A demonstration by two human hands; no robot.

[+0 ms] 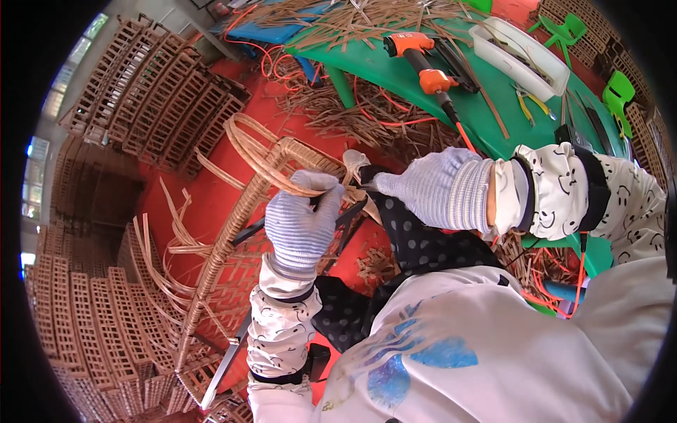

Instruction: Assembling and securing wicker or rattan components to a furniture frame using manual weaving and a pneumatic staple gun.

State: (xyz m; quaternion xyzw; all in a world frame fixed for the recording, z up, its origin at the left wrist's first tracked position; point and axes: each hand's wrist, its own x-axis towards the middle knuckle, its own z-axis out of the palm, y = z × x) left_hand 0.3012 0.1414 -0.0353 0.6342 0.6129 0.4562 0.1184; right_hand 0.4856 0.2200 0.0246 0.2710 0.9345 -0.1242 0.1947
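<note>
My left hand (303, 222), in a striped knit glove, is closed on a looped rattan strip (247, 151) at the corner of a woven rattan frame (215, 257). The strip arches up and back over the frame's far edge. To the right of that corner, my right hand (441, 187), gloved alike, is closed with its thumb side toward the frame. Something dark shows at its fingertips, but what it grips cannot be made out. Loose rattan ends (159, 275) fan out from the frame's left side, and dark metal bars (226, 366) cross beneath it.
On the green table (338, 46) lie an orange-black air nailer (423, 63), yellow-handled pliers (525, 106), a white bin (518, 56) and many wood strips. Stacked lattice panels (155, 92) stand at left. Orange hose and scraps (331, 116) litter the red floor. Green chairs (617, 99) stand at right.
</note>
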